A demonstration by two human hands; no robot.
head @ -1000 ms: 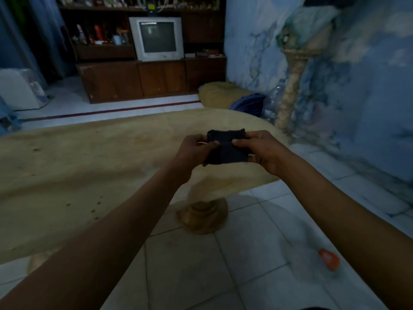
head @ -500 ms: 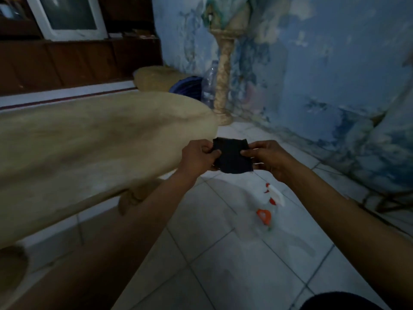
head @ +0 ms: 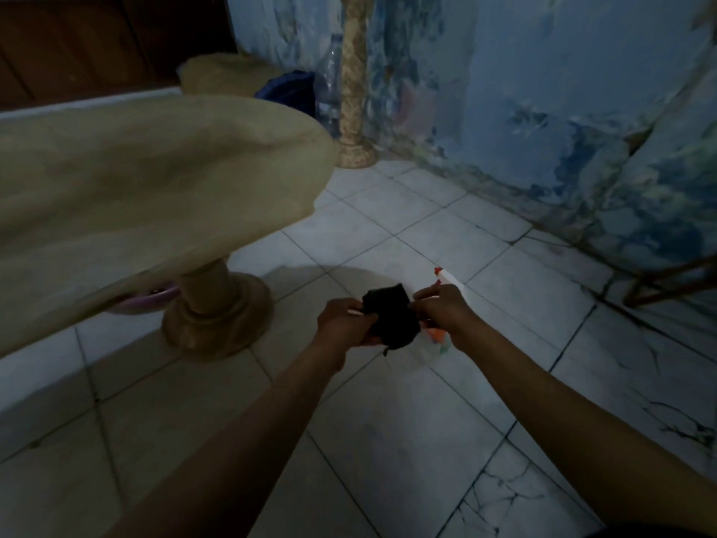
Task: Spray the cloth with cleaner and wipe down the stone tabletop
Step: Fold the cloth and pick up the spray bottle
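Note:
A small dark cloth (head: 392, 322) hangs between my two hands, low over the tiled floor. My left hand (head: 343, 324) grips its left side. My right hand (head: 442, 310) pinches its upper right edge. Directly behind and under my right hand lies the spray bottle (head: 448, 279); its white head and an orange part show, the rest is hidden. The beige stone tabletop (head: 155, 180) fills the left of the view, up and to the left of my hands, on a round pedestal (head: 217, 312).
A purple basin (head: 143, 300) sits under the table beside the pedestal. A stone column (head: 353, 91), a clear plastic bottle (head: 329, 83) and a blue bag (head: 291, 91) stand by the painted wall. Wooden legs (head: 667, 281) show at right.
My view has swung down and to the right, away from the tabletop. Both hands have dropped with the cloth toward the floor, and now sit right over the spray bottle.

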